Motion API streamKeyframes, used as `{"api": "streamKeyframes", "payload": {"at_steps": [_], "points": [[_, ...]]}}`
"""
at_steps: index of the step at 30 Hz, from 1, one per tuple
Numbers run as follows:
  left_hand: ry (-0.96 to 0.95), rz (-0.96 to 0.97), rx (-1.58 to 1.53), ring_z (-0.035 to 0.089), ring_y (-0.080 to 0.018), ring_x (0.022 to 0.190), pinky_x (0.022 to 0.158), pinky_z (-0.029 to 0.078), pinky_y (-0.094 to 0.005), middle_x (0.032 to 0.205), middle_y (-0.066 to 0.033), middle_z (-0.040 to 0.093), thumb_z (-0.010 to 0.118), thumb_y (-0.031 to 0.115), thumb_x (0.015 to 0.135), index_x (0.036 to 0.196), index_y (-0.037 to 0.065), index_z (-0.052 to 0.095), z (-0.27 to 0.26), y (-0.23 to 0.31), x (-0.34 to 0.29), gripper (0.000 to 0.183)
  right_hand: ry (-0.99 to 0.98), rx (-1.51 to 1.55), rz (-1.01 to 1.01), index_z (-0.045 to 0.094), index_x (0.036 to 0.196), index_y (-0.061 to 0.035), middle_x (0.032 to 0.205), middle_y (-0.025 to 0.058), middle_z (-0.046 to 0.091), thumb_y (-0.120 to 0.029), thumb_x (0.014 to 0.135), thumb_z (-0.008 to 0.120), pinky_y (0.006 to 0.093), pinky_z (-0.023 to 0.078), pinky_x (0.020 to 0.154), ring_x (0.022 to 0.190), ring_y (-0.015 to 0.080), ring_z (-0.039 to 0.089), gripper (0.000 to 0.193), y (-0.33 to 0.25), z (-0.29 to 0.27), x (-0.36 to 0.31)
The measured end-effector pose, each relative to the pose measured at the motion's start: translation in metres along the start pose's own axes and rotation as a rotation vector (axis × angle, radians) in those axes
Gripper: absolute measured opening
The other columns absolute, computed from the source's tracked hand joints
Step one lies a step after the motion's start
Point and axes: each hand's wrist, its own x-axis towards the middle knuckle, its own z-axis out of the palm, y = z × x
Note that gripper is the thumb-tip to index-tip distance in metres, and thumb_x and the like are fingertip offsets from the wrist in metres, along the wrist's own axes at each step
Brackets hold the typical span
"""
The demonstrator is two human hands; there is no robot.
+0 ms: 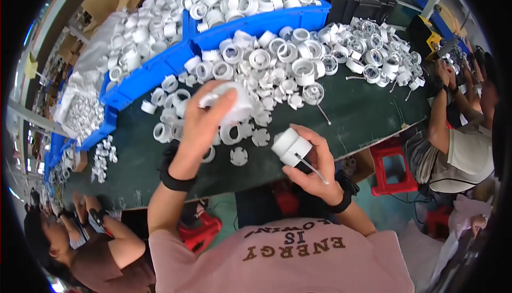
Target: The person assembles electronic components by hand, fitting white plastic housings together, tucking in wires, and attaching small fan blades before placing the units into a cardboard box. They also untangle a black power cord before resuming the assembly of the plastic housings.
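Note:
My left hand (200,125) is closed round a white plastic part (237,103), smeared by motion, above the pile of white rings. Lower and to the right, my right hand (322,167) grips a white cylindrical housing (290,146), tilted, with a thin grey lead (313,169) sticking out toward me. A gap separates the two held pieces. Beneath my left hand lie loose white rings (161,132) and a flat notched disc (238,156). Past my hands, white collars and small notched pieces (260,59) are heaped on the dark green table (352,117).
Blue bins (261,25) full of white parts line the far side, beside a black crate (362,6). Assembled units with leads (373,58) are piled at the right. Co-workers sit at left (122,253) and right (469,157). Red stools (392,173) stand below the table edge.

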Motion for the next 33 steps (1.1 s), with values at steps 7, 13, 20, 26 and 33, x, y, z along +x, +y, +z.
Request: {"api": "streamKeyframes", "payload": {"at_steps": [7,13,20,26,33], "points": [[-0.146,0.109,0.059,0.051,-0.0170,0.105,0.088,0.043,-0.0297,0.119,-0.0099,0.049,0.072,0.020,0.082,0.134,0.005,0.041,0.046,-0.016,-0.109,0.062,-0.204,-0.590,-0.188,0.041,0.132,0.0024,0.120,0.0172,0.047,-0.016,0.077,0.076,0.0356,0.045,0.092,0.110,0.0284,0.051,0.068,-0.066,0.007,-0.008],[-0.301,0.139,-0.141,0.048,-0.0203,0.112,0.095,0.039,-0.0337,0.127,-0.0124,0.044,0.076,0.029,0.077,0.145,0.006,0.025,0.045,-0.014,-0.136,0.088,-0.185,0.284,0.337,0.034,0.135,0.0042,0.128,0.0143,0.044,-0.020,0.082,0.074,0.0343,0.044,0.096,0.116,0.0208,0.049,0.071,-0.072,0.003,-0.034],[-0.253,0.065,-0.046,0.055,-0.0225,0.097,0.086,0.043,-0.0325,0.109,-0.0140,0.055,0.064,0.029,0.086,0.138,0.003,0.031,0.040,-0.027,-0.146,0.068,-0.302,-0.038,0.158,0.043,0.134,0.0049,0.121,0.0138,0.046,-0.018,0.078,0.076,0.0356,0.046,0.095,0.106,0.0238,0.056,0.069,-0.080,0.004,-0.032],[-0.221,0.149,-0.030,0.055,-0.0210,0.096,0.084,0.044,-0.0325,0.110,-0.0140,0.055,0.064,0.029,0.086,0.136,0.003,0.032,0.038,-0.030,-0.153,0.064,-0.375,-0.255,0.017,0.045,0.135,0.0030,0.116,0.0132,0.048,-0.028,0.074,0.078,0.0316,0.049,0.083,0.094,0.0210,0.056,0.076,-0.080,0.007,-0.028],[-0.135,0.173,-0.148,0.055,-0.0184,0.093,0.081,0.045,-0.0310,0.108,-0.0121,0.054,0.065,0.028,0.086,0.135,0.003,0.031,0.046,-0.040,-0.163,0.065,-0.416,-0.332,-0.022,0.041,0.138,0.0007,0.104,0.0108,0.047,-0.033,0.074,0.077,0.0308,0.047,0.078,0.087,0.0193,0.052,0.081,-0.077,0.014,-0.030]]}}
